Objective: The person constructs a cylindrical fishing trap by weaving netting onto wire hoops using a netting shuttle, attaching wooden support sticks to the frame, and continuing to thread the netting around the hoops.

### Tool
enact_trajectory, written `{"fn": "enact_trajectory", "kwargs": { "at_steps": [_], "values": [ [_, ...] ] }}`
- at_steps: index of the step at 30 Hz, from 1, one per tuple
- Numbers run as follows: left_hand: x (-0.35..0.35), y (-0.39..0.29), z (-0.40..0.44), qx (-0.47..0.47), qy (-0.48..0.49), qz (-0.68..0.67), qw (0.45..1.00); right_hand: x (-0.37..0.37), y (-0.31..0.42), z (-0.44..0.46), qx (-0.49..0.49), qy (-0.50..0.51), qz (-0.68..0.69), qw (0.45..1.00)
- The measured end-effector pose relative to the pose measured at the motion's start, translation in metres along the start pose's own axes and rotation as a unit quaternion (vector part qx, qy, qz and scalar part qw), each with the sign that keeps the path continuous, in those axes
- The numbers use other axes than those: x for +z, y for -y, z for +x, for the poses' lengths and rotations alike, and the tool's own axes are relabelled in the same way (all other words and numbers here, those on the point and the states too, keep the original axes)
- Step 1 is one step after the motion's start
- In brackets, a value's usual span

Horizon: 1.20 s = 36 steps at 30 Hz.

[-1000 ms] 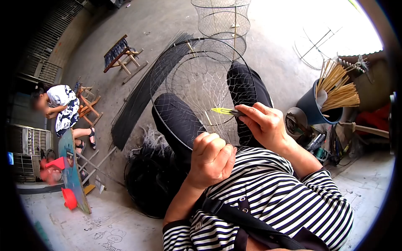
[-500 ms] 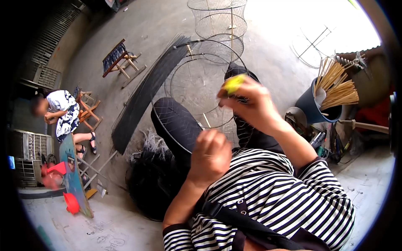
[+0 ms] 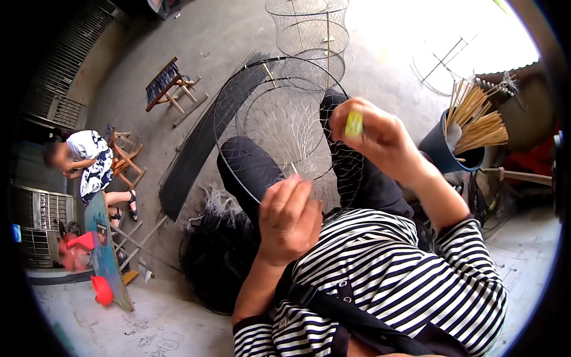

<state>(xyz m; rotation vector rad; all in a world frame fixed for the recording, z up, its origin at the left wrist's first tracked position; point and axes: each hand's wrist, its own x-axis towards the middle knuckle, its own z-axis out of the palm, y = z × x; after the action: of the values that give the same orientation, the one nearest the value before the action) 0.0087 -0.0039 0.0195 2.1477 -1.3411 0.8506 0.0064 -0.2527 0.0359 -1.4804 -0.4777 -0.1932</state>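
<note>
A cylindrical net (image 3: 285, 128) of pale mesh on dark round hoops stands over my lap and between my knees. My left hand (image 3: 290, 223) is closed at the near side of the top hoop (image 3: 231, 172), its fingers pinched on the pale netting. At the hoop's right side, my right hand (image 3: 377, 134) is closed around a small yellow-green object (image 3: 354, 123); its kind is too blurred to tell. A short light stick (image 3: 294, 169) shows just above my left fingers.
More hooped netting (image 3: 309, 27) stands ahead. Dark strips (image 3: 202, 143) lie in a bundle on the left. A blue bucket (image 3: 437, 143) of split sticks (image 3: 479, 122) is at right. A folding stool (image 3: 163, 83) and a seated person (image 3: 89, 157) are further left.
My right hand has moved right and slightly down with the yellow-green object, which is turned more upright. My left hand has shifted slightly left, and the pale mesh strands look drawn tighter.
</note>
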Motion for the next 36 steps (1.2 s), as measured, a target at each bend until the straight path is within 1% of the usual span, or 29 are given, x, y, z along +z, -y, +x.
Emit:
{"fn": "enact_trajectory", "kwargs": {
  "at_steps": [1, 2, 3, 6, 8, 10, 12, 13, 15, 16, 17, 19, 25, 31, 34, 36],
  "values": [
    [-0.004, 0.000, 0.000, -0.020, -0.009, 0.021, 1.000, -0.008, 0.016, -0.007, -0.031, 0.009, -0.098, 0.995],
    [-0.008, 0.002, -0.003, -0.043, -0.001, 0.017, 0.999, -0.017, 0.037, -0.017, -0.056, 0.011, -0.166, 0.984],
    [-0.012, 0.003, -0.001, -0.069, -0.002, 0.000, 0.998, -0.027, 0.058, -0.029, -0.072, 0.014, -0.202, 0.977],
    [-0.012, 0.005, 0.001, -0.129, -0.021, -0.076, 0.988, -0.055, 0.111, -0.063, -0.089, -0.005, -0.255, 0.963],
    [-0.014, 0.002, 0.006, -0.129, -0.025, -0.107, 0.986, -0.059, 0.121, -0.072, -0.060, -0.060, -0.287, 0.954],
    [-0.012, 0.000, 0.009, -0.131, -0.043, -0.125, 0.983, -0.054, 0.113, -0.070, -0.012, -0.113, -0.312, 0.943],
    [-0.013, -0.005, 0.010, -0.164, -0.065, -0.180, 0.968, -0.036, 0.085, -0.058, 0.016, -0.106, -0.343, 0.933],
    [-0.014, -0.007, 0.010, -0.180, -0.074, -0.206, 0.959, -0.026, 0.066, -0.051, 0.009, -0.092, -0.364, 0.927],
    [-0.018, -0.009, 0.011, -0.203, -0.079, -0.230, 0.948, -0.009, 0.030, -0.040, -0.049, -0.054, -0.432, 0.899],
    [-0.018, -0.010, 0.011, -0.216, -0.085, -0.242, 0.942, -0.002, 0.025, -0.040, -0.049, -0.044, -0.516, 0.854],
    [-0.018, -0.012, 0.011, -0.230, -0.091, -0.254, 0.935, 0.002, 0.017, -0.039, -0.067, -0.037, -0.518, 0.852],
    [-0.019, -0.013, 0.010, -0.240, -0.095, -0.267, 0.929, 0.007, 0.011, -0.035, -0.086, -0.056, -0.562, 0.820],
    [-0.018, -0.015, 0.009, -0.233, -0.082, -0.275, 0.929, 0.010, 0.013, -0.030, -0.080, -0.032, -0.548, 0.832],
    [-0.016, -0.015, 0.009, -0.219, -0.076, -0.274, 0.933, 0.014, 0.007, -0.031, -0.093, -0.016, -0.568, 0.818],
    [-0.014, -0.015, 0.007, -0.219, -0.074, -0.282, 0.931, 0.016, 0.008, -0.030, -0.066, -0.004, -0.554, 0.830],
    [-0.012, -0.017, 0.007, -0.220, -0.069, -0.293, 0.928, 0.021, 0.004, -0.027, -0.047, -0.007, -0.488, 0.871]
  ]
}}
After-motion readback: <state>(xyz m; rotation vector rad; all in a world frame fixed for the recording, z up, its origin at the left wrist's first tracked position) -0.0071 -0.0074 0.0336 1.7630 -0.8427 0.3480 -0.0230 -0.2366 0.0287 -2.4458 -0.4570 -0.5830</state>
